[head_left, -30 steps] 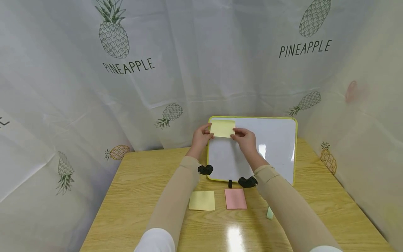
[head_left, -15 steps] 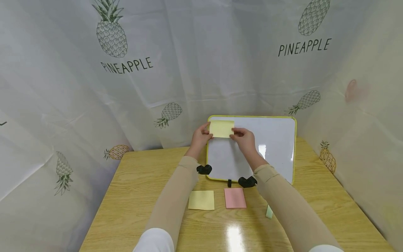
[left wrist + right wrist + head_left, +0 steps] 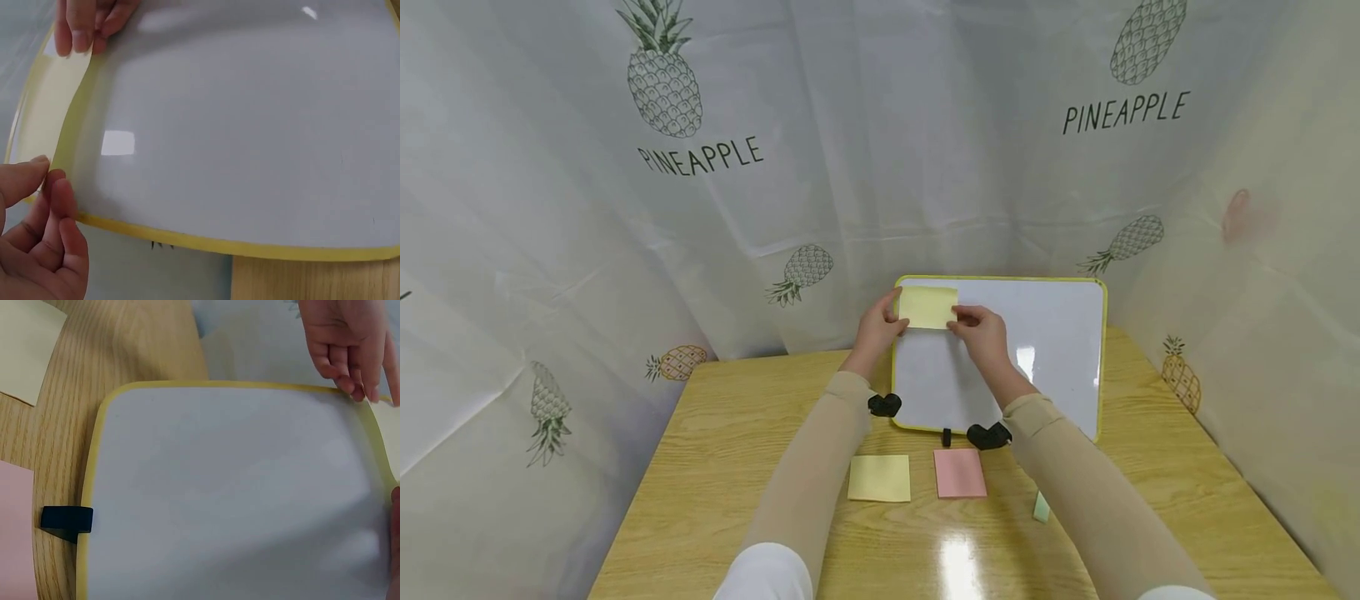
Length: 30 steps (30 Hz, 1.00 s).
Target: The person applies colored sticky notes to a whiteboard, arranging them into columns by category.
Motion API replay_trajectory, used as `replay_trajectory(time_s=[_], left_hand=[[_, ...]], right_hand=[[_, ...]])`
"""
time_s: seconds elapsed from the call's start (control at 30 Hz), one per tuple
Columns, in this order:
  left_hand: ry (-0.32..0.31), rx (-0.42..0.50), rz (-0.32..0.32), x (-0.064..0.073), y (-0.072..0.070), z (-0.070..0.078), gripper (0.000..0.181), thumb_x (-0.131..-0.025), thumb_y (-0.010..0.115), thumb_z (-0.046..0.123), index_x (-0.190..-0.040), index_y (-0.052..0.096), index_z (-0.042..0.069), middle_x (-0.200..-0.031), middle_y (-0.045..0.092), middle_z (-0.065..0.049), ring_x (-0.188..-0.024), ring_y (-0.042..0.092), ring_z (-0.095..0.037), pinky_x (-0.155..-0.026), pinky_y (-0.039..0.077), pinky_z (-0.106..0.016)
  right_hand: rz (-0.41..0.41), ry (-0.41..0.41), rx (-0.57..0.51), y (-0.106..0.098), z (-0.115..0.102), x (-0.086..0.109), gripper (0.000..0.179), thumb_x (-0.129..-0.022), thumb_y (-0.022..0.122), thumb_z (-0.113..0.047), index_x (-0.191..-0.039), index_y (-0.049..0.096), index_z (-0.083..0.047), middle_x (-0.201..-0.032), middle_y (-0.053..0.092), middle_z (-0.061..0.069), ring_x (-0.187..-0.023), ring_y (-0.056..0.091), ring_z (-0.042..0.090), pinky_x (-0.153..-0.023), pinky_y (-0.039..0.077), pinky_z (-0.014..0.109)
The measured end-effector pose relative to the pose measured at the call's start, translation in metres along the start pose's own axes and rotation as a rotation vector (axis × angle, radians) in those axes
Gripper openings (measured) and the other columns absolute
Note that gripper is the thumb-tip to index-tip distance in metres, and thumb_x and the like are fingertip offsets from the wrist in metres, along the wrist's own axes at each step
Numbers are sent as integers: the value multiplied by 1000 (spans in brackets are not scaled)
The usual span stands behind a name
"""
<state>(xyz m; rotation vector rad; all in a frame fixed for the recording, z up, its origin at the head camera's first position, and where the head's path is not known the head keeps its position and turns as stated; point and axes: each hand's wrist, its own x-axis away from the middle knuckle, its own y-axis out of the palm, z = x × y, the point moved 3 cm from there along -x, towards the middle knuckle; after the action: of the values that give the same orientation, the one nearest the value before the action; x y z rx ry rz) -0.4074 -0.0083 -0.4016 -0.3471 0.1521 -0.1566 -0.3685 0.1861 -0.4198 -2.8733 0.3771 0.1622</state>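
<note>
Left hand [image 3: 874, 329] pinches the left end of a yellow note [image 3: 928, 307], thumb on its front face and curled finger behind; right hand [image 3: 985, 333] pinches the right end. Both grips closed down to paper thickness. Note: thin, matte, rectangular sheet; its near long edge bows slightly in the left wrist view. Position: stretched between the 2 hands, over the far left corner of a whiteboard [image 3: 1067, 358]. Contact of its far edge with the board: cannot tell. Board: smooth, glossy, rounded corners, yellow rim, bright glare spots. 1 small black tab [image 3: 946, 437] at the board's near edge. Nearer, on the tabletop: yellow pad [image 3: 878, 478] at left, pink pad [image 3: 959, 473] to its right, both flat; pale green piece [image 3: 1042, 507] farther right, partly behind the right sleeve [image 3: 1093, 496]. Table [image 3: 760, 442]: light wood grain, slight sheen. Far side and both flanks: creased whitish curtain [image 3: 887, 167], pineapple prints and lettering.
</note>
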Motion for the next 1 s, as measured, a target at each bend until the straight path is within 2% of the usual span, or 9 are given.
replay_trajectory(time_s=[0.1,0.27,0.37,0.53,0.67,0.8,1.0], left_hand=[[7,-41,-3,0,-1,0,66,-92,67,4,-149,42,25,-72,46,-4,-76,63,-29,-73,53,-39],[27,-129,8,0,-2,-1,66,-91,70,8,-148,43,26,-67,48,-2,-74,61,-33,-58,46,-27],[43,-149,9,-1,-2,-1,67,-89,71,7,-148,44,25,-66,49,-2,-73,62,-34,-55,44,-24],[43,-125,-1,-2,-2,-1,71,-87,73,5,-149,43,24,-66,53,-4,-68,62,-29,-58,48,-27],[31,-118,-23,-3,-2,-1,76,-86,74,5,-150,39,25,-73,61,-5,-68,63,-21,-62,49,-28],[46,-171,-51,-5,-2,-1,79,-85,76,7,-151,37,23,-80,66,-4,-70,63,-19,-64,48,-29],[70,-229,-92,-8,-4,0,82,-84,78,9,-152,35,22,-84,65,-3,-74,62,-18,-67,50,-31]], right_hand=[[4,-7,8,0,0,1,34,-88,73,-8,-120,67,-1,-110,63,14,-95,59,21,-71,49,20],[16,-19,18,1,0,2,33,-88,73,-6,-120,67,-1,-110,64,13,-95,59,20,-71,49,21],[21,-24,20,0,0,3,32,-88,73,-6,-119,67,-1,-111,65,11,-95,59,19,-72,49,22],[10,-24,25,-2,-1,4,31,-87,73,-7,-118,68,-2,-114,65,12,-100,60,22,-76,50,25],[4,-28,41,-5,1,6,31,-88,73,-7,-118,67,-2,-116,65,13,-104,60,24,-77,50,23],[7,-34,68,-11,5,9,30,-88,73,-7,-117,68,-2,-113,66,13,-102,61,22,-75,50,21],[-5,-20,118,-23,10,20,30,-88,74,-10,-117,69,-3,-111,67,13,-100,61,24,-77,50,28]])
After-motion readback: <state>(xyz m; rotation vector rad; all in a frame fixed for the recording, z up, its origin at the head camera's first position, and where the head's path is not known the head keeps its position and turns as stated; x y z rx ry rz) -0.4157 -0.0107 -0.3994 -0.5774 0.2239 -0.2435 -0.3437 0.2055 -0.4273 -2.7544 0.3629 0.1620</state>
